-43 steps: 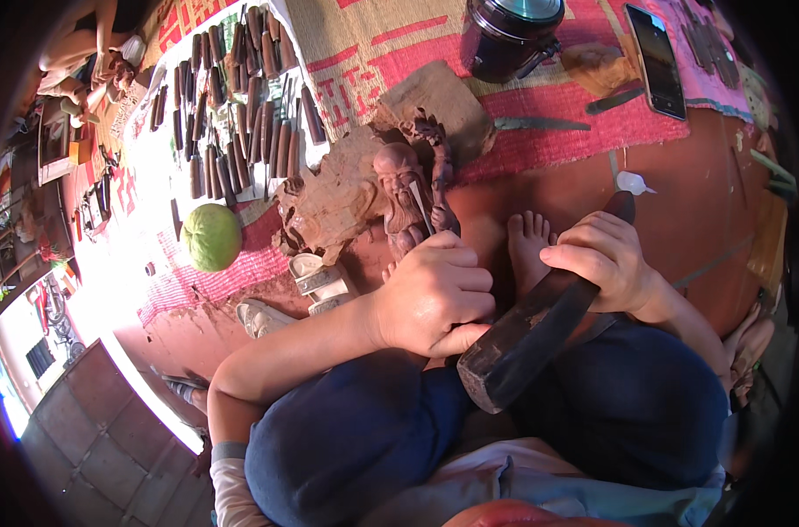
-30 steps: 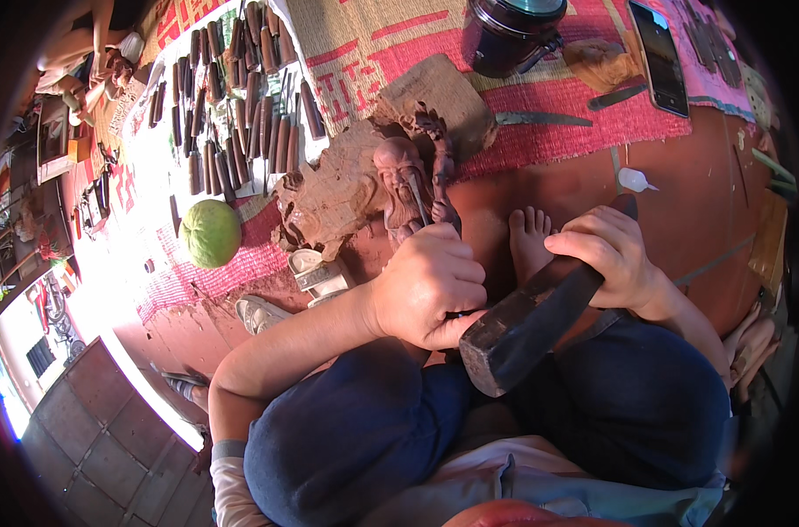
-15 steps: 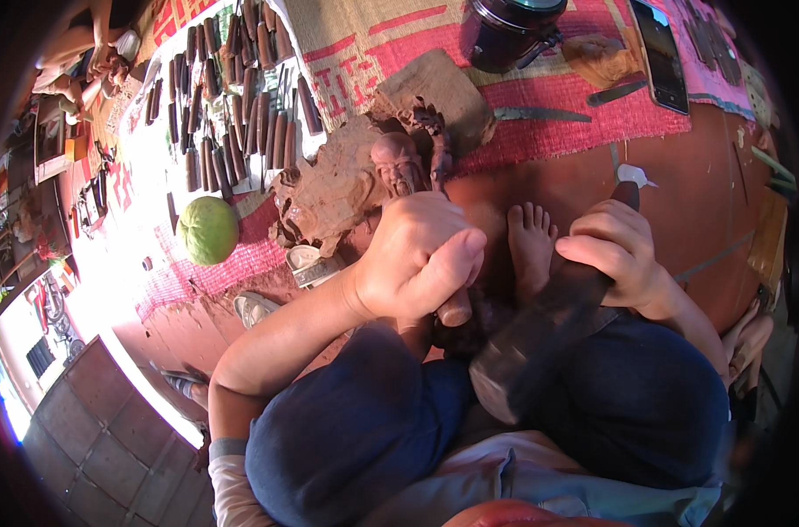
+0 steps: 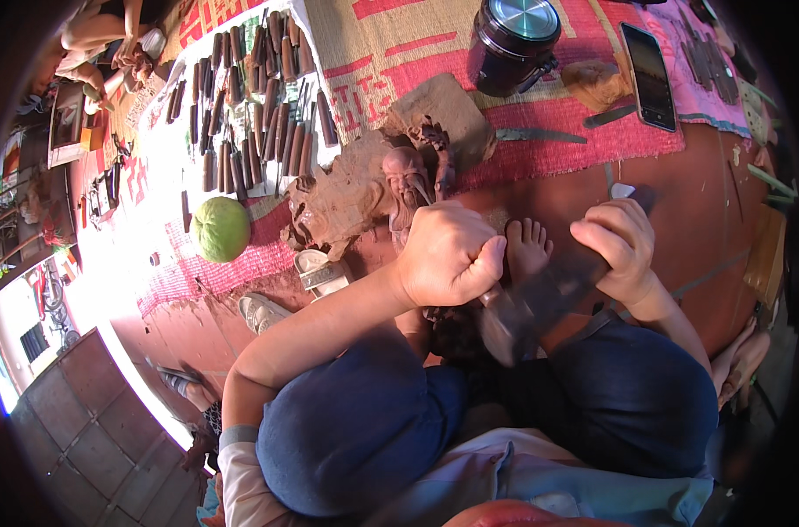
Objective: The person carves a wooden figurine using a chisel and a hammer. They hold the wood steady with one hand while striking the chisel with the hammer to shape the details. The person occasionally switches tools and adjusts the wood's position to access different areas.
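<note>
My left hand (image 4: pixel 452 255) is closed in a fist around a wood-carving chisel (image 4: pixel 489 299). Only the handle's butt shows below the fist, and the cutting end is hard to make out. Just beyond the fist stands a reddish-brown wooden carving (image 4: pixel 404 176) of a bald, bearded figure, its lower part hidden by my hand and arm. My right hand (image 4: pixel 621 248) grips a dark wooden mallet (image 4: pixel 549 294), which slants down to the left. Blurred by motion, the mallet's head is close to the chisel's butt; whether they touch I cannot tell.
Many wood-handled carving tools (image 4: pixel 267 114) lie on a white cloth at the far left. A green round fruit (image 4: pixel 220 229) sits nearer. Rough wood (image 4: pixel 448 114) lies behind the carving. A dark lidded jar (image 4: pixel 513 48) and a phone (image 4: pixel 650 77) are at the far right. My bare foot (image 4: pixel 528 246) rests between my hands.
The mallet's head has swung up and inward, from near my right thigh to the chisel's butt. My left fist has shifted slightly in the picture, along with the whole view.
</note>
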`<move>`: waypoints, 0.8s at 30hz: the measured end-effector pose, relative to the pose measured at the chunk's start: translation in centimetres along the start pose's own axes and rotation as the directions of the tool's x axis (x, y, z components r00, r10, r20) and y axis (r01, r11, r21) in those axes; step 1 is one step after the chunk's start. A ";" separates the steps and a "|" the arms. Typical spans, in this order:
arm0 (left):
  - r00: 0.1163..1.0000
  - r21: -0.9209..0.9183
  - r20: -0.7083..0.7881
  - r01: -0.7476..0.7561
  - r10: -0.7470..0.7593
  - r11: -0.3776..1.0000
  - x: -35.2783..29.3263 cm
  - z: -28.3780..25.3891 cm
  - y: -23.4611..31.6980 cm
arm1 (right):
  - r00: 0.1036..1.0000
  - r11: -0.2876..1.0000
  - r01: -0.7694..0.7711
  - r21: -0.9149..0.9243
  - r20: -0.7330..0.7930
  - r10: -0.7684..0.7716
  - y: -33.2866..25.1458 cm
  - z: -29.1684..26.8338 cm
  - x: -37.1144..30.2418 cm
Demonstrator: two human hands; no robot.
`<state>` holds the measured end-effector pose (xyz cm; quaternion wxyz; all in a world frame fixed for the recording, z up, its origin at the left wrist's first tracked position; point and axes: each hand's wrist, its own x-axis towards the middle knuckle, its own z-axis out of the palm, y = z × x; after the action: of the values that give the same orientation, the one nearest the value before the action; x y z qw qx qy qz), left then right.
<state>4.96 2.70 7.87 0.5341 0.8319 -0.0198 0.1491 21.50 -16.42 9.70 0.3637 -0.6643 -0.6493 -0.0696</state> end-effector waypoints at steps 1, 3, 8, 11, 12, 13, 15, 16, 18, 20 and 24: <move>1.000 0.000 0.016 0.001 -0.001 1.000 0.0 -0.1 0.1 | 1.000 0.999 0.011 0.051 -0.019 -0.010 0.1 0.1 -0.2; 0.999 0.022 0.050 -0.015 0.014 1.000 -0.1 -0.1 0.0 | 0.999 1.000 0.000 -0.006 0.042 0.000 0.1 0.0 0.0; 0.955 0.138 0.148 -0.279 0.259 0.950 0.4 -1.0 1.5 | 0.995 0.997 -0.064 0.034 0.082 0.061 0.2 0.3 -0.7; 0.956 0.091 0.159 -0.262 0.245 0.961 -0.1 0.2 1.6 | 0.997 0.987 -0.052 0.151 0.062 0.044 0.5 0.4 -0.9; 0.959 0.098 0.173 -0.243 0.224 0.965 -0.4 0.4 1.2 | 0.997 0.988 -0.058 0.147 0.066 0.049 0.4 0.4 -0.8; 0.971 0.097 0.148 -0.203 0.188 0.974 -1.0 0.7 0.4 | 0.996 0.988 -0.063 0.142 0.071 0.053 0.3 0.5 -0.6; 0.972 0.090 0.159 -0.189 0.173 0.978 -1.3 0.7 0.1 | 0.994 0.988 -0.076 0.133 0.088 0.065 0.3 0.4 -0.6; 0.972 0.087 0.164 -0.181 0.165 0.980 -1.4 0.6 0.0 | 0.993 0.988 -0.081 0.129 0.098 0.068 0.3 0.3 -0.5; 0.973 0.100 0.190 -0.152 0.131 0.983 -1.6 0.3 -0.1 | 0.992 0.988 -0.085 0.131 0.108 0.071 0.2 0.5 -0.5; 0.974 0.109 0.200 -0.130 0.107 0.986 -1.5 0.0 -0.1 | 0.991 0.987 -0.088 0.134 0.111 0.074 0.1 0.6 -0.6; 0.980 0.103 0.189 -0.073 0.053 0.992 -1.1 -0.4 0.1 | 0.993 0.984 -0.078 0.158 0.100 0.063 0.1 0.8 -0.4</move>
<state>3.78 2.88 7.81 0.4784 0.8692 -0.0879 0.0884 21.21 -16.31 8.90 0.3876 -0.6576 -0.6453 0.0278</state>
